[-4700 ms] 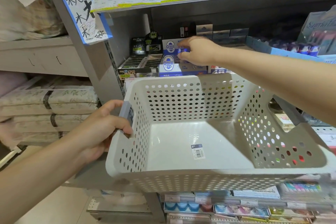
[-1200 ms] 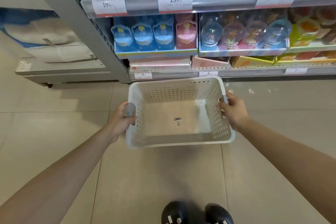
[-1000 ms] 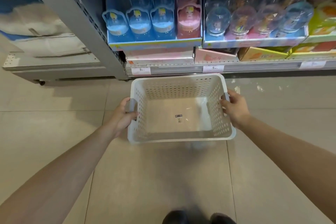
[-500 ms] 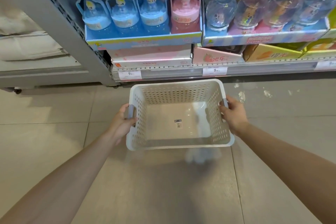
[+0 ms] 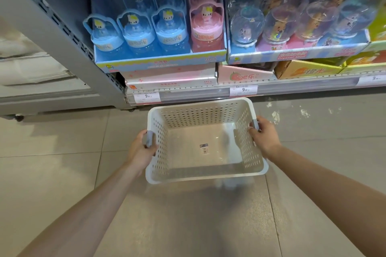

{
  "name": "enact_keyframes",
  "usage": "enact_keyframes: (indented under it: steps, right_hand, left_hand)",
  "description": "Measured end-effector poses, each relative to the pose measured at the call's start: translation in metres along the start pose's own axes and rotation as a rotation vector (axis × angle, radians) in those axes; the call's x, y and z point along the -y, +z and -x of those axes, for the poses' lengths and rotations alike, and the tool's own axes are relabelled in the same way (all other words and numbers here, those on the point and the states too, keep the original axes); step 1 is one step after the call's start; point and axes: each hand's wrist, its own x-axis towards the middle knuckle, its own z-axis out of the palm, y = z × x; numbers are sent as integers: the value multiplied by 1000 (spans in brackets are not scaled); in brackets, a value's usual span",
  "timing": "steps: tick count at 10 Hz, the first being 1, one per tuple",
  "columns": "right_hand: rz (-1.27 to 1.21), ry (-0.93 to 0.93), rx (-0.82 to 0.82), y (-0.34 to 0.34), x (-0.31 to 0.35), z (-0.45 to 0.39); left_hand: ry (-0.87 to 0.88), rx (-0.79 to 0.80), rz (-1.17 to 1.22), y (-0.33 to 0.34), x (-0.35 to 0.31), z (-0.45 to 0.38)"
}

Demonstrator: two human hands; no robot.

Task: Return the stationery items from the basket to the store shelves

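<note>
Hovering above the floor tiles (image 5: 62, 183) before the store shelf (image 5: 292, 86), a white perforated basket (image 5: 205, 174) is held by its grey side handles, left hand (image 5: 142, 149) and right hand (image 5: 264, 139) each clenched around one; holding only a sticker, it is judged light and stiff.

I see the basket (image 5: 205, 170) above the floor (image 5: 62, 173), before the shelf's (image 5: 292, 84) front edge; my left hand (image 5: 142, 148) grips its left side, my right hand (image 5: 264, 136) its right.
</note>
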Motion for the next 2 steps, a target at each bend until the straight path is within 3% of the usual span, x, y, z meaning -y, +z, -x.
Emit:
enact_keyframes:
  steps: [2]
  right_hand:
    - [126, 61, 16, -20, 21, 23]
  left_hand:
    - [-29, -120, -75, -7, -26, 20]
